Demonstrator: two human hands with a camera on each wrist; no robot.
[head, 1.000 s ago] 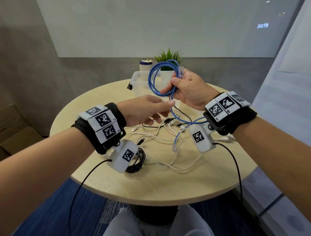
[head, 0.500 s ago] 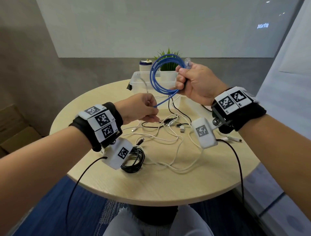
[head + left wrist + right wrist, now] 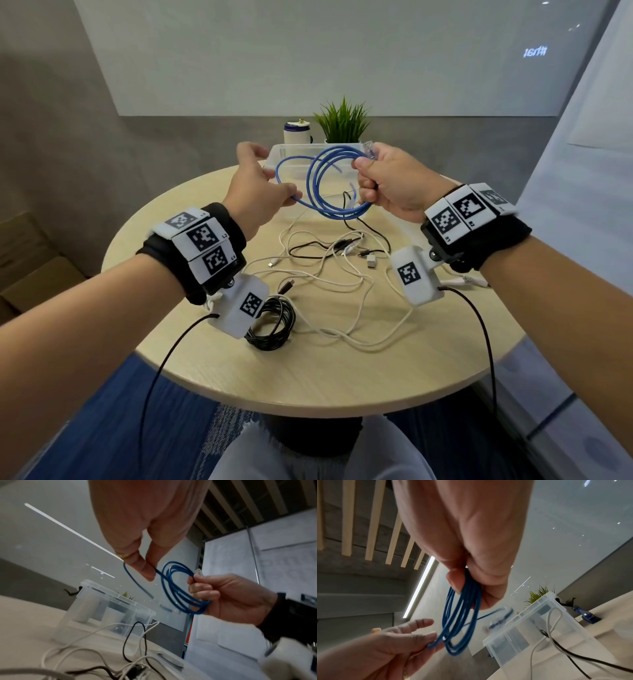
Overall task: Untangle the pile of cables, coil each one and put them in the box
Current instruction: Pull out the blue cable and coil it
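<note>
A blue cable (image 3: 325, 192) hangs in several loops above the table, in front of the clear plastic box (image 3: 291, 150). My right hand (image 3: 383, 178) grips the coil (image 3: 462, 622) in its fist, with a clear plug (image 3: 369, 148) sticking up by the thumb. My left hand (image 3: 260, 185) pinches the loose run of the blue cable (image 3: 137, 582) between thumb and a finger, its other fingers spread. White and black cables (image 3: 329, 260) lie tangled on the round table (image 3: 342, 370). A coiled black cable (image 3: 274, 325) lies near my left wrist.
A small potted plant (image 3: 342, 120) and a white cylinder with a blue band (image 3: 296, 132) stand behind the box. A blue clip-like item (image 3: 589, 616) lies on the table past the box. A cardboard box (image 3: 30, 260) sits on the floor at the left.
Both hands rose and moved apart. The left hand swung up and left, drawing the loose blue run into a wider loop. The blue cable's tail has lifted off the table.
</note>
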